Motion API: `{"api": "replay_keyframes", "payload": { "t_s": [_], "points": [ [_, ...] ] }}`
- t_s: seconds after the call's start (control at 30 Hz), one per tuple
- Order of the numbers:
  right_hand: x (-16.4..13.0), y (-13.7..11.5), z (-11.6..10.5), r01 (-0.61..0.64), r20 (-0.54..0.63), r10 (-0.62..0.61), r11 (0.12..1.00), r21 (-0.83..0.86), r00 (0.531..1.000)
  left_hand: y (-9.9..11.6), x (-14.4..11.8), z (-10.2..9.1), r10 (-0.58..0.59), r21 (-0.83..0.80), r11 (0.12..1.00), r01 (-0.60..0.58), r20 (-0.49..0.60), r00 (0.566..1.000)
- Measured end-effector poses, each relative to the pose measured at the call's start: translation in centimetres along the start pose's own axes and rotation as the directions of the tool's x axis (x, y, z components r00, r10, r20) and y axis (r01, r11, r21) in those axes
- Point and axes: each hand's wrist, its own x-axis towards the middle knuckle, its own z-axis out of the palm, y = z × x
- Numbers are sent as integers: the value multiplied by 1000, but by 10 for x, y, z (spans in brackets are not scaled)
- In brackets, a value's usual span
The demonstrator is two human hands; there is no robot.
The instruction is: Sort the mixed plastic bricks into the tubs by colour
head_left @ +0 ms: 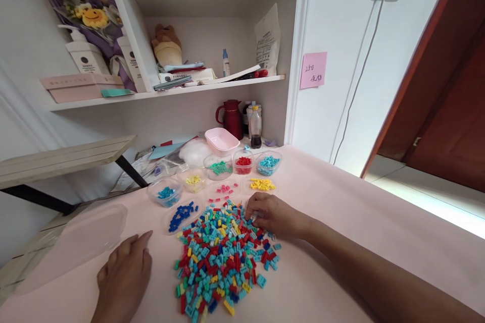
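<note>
A big pile of mixed building bricks (217,257) in light blue, red, yellow, green and dark blue lies on the pink-covered table. At its upper right edge, my right hand (267,214) reaches in with fingers curled and closed; what they pinch is hidden. My left hand (125,272) rests on the table left of the pile, empty, its index finger stretched out. Sorted bricks stand beyond the pile: dark blue bricks (182,216), blue bricks (166,194), pale yellow bricks (193,180), green bricks (220,167), red bricks (243,162), light blue bricks (269,162), yellow bricks (262,184) and pink bricks (224,189).
Behind the containers stand a pink basin (222,140), a dark red jug (232,118) and a bottle of dark liquid (256,128). A clear plastic lid (89,229) lies at the left, near a small wooden shelf (64,159). A white shelf (212,83) overhangs the table's back.
</note>
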Motion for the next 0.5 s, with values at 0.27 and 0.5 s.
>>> {"api": "replay_keyframes", "payload": {
  "t_s": [0.27, 0.5],
  "points": [
    [0, 3, 2, 38, -19, -38, 999, -4, 999, 0, 0, -1, -12, 14, 1000, 11, 14, 1000],
    [2, -2, 3, 72, -52, -73, 997, -22, 996, 3, -1, -2, -13, 21, 1000, 12, 18, 1000]
  ]
}}
